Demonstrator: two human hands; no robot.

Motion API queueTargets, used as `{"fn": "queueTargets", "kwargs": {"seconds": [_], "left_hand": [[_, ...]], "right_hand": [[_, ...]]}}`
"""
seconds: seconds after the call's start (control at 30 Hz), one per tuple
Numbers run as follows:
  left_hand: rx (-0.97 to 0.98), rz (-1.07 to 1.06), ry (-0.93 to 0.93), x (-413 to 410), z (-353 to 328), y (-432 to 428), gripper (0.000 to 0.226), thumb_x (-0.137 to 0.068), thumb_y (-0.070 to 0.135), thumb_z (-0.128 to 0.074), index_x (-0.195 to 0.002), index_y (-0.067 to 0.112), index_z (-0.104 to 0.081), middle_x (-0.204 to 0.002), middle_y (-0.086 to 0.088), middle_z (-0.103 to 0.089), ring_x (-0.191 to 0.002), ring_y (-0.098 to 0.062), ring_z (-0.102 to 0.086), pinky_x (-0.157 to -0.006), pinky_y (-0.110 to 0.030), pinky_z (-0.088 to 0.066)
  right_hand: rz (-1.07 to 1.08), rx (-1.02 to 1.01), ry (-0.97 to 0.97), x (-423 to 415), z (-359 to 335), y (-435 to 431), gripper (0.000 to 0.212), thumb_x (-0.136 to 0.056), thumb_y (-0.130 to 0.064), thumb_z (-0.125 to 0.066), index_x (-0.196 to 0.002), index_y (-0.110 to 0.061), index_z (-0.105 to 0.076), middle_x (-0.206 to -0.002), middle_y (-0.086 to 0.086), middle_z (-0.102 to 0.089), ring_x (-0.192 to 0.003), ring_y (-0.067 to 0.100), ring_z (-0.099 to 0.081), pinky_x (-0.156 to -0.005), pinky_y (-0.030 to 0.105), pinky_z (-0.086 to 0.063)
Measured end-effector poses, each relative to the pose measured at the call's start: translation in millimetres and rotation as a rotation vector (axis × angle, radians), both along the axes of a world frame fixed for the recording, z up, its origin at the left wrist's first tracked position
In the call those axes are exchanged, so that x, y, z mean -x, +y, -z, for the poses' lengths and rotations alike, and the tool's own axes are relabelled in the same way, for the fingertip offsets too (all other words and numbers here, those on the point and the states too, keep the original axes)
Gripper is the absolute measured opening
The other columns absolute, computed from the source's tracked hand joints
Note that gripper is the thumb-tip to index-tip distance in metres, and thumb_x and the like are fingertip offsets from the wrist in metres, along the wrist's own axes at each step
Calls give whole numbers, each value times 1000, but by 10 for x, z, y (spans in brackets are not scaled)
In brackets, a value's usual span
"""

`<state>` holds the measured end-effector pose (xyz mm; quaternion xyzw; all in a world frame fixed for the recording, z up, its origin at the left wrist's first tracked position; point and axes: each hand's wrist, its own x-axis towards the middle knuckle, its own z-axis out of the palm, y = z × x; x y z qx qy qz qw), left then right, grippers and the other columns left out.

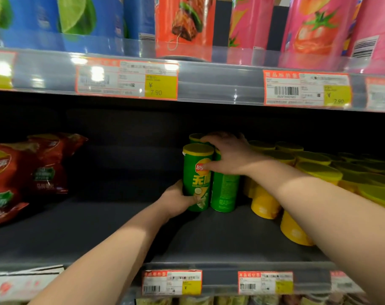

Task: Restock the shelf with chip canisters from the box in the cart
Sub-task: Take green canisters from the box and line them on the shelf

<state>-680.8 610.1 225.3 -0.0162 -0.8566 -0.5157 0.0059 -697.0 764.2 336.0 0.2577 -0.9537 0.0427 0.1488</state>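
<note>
Green canister (197,172): left hand (176,200) grips base, right hand (229,155) perhaps touching.

Right hand (228,156) hides the second canister (225,190) lid.

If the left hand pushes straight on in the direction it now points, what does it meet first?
The left hand grips the front green canister low down. Straight on, it would probably push that against the second green canister beside it; depth is unclear.
</note>
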Motion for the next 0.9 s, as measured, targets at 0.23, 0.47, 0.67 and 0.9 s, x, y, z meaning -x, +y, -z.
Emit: {"fn": "queueTargets", "kwargs": {"seconds": [0.23, 0.47, 0.67, 0.9], "left_hand": [[675, 71, -152, -102, 11, -263, 81, -85, 52, -61, -149, 14, -28, -152, -10, -32, -138, -26, -34, -110, -30, -34], [871, 17, -34, -182, 174, -329, 72, -86, 65, -47, -146, 26, -35, -153, -5, -30, -138, -28, -30, -111, -38, -28], [849, 33, -56, -165, 179, -334, 71, -88, 63, -46, -147, 27, -30, -157, -8, -20, -144, -28, -19, -115, -40, -18], [839, 49, -65, -145, 197, -345, 71, -88, 63, -46, -148, 28, -28, -157, -7, -17, -144, -28, -16, -116, -43, -14]], "right_hand": [[-130, -82, -255, 219, -198, -189, 69, -86, -19, -68, -146, -23, -34, -147, 4, -39, -126, 19, -44, -78, 13, -33], [-76, -44, -298, 423, -146, -284, 73, -80, -41, -72, -140, -19, -36, -138, 8, -43, -118, 24, -49, -98, 32, -45], [-129, -22, -302, 437, -146, -342, 67, -83, -37, -70, -138, -22, -36, -134, 5, -45, -109, 18, -48, -81, 22, -39], [-38, -47, -265, 498, -177, -335, 69, -83, -40, -70, -139, -15, -39, -135, 9, -47, -114, 24, -51, -92, 33, -47]]}}
